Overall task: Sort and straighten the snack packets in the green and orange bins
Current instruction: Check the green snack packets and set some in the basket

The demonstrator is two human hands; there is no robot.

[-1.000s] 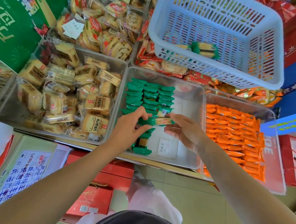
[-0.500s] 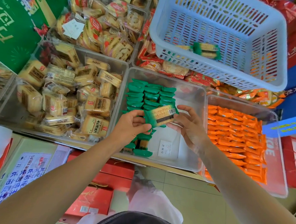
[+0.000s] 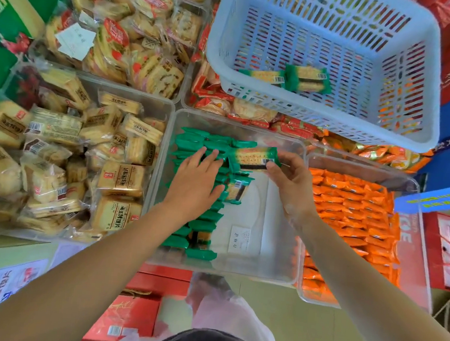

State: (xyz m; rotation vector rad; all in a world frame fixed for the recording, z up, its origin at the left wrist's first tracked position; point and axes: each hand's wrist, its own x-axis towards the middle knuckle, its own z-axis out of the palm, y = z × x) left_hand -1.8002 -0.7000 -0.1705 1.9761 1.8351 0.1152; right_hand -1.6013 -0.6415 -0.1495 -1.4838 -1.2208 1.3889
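The left hand [image 3: 198,180] lies flat, fingers straight and together, pressing on top of the green packets [image 3: 204,219]. The right hand [image 3: 291,183] is beside it, apart from it, thumb and fingertips pinching the right end of one green packet [image 3: 251,157] held level just above the far end of the row. Its wrapper has a clear window showing a pale dimpled cracker with a dark filling, and a barcode by the fingers.

Both hands work in a clear, rigid plastic bin [image 3: 269,207]. The green packets stand on edge in tight rows along its left side; one packet [image 3: 237,189] leans askew next to the left thumb. The right half shows bare bottom with a white paper slip [image 3: 240,239].

Just right of it, touching, a second clear bin [image 3: 377,172] is filled with glossy orange packets [image 3: 351,212] packed in neat rows. To the left, another clear bin [image 3: 155,107] holds a loose jumble of tan, crinkly cracker packs [image 3: 120,179].

Beyond, a pale blue slotted plastic basket [image 3: 333,120] rests over red-and-orange snack bags and holds two green packets [image 3: 307,79].
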